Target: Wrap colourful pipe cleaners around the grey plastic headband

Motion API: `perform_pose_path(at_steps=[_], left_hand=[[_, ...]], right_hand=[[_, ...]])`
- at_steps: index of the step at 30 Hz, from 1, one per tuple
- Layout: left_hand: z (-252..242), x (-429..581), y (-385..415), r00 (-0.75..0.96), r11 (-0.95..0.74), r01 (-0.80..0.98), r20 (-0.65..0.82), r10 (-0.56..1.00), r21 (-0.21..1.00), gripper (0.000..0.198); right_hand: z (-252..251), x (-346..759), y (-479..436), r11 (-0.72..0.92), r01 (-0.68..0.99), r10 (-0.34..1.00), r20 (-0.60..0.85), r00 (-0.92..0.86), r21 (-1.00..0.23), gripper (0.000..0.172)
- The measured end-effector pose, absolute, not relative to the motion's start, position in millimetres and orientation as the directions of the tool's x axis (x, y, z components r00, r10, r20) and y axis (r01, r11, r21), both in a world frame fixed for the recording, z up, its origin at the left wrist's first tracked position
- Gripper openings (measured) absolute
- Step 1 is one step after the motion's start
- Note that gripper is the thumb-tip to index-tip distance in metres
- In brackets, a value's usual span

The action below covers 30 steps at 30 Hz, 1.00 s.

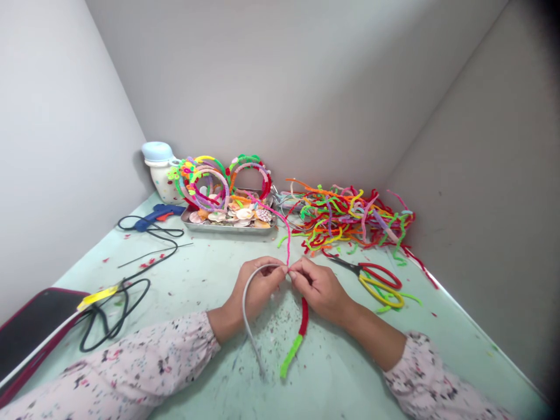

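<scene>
A thin grey headband [246, 303] arches between my hands with its ends pointing down toward me. One leg is covered in fuzzy pipe cleaner, red [305, 318] higher up and green [290, 357] at the tip; the other leg is bare. My left hand [258, 289] is closed, pinching the headband near its top. Right beside it, my right hand [322, 290] pinches at the same spot, where a pink pipe cleaner [288, 236] rises from between the fingertips toward the tray. Fingers hide how the pink strand meets the band.
Behind my hands, a metal tray [231, 229] holds shells [245, 214], with several colourful wrapped headbands [210, 186] on it. Right of it lies a heap of pipe cleaners [350, 219]. Scissors [380, 283] lie nearer. Leftward are a blue glue gun [157, 214], a cup [161, 172], cables [125, 309] and a dark flat device [39, 326].
</scene>
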<state>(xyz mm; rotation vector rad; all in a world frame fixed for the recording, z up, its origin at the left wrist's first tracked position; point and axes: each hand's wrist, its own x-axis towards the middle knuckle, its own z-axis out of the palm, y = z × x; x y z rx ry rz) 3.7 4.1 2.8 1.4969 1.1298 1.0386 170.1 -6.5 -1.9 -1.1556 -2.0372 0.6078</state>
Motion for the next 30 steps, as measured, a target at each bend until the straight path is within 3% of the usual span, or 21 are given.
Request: perform_pose_path(at_steps=[30], left_hand=[[1.8, 1.3, 4.0, 0.243, -0.175, 0.201, 0.124, 0.962, 0.964, 0.018]], right_hand=[[-1.3, 169.8, -6.8, 0.437, 0.524, 0.893, 0.284, -0.348, -0.731, 0.016]])
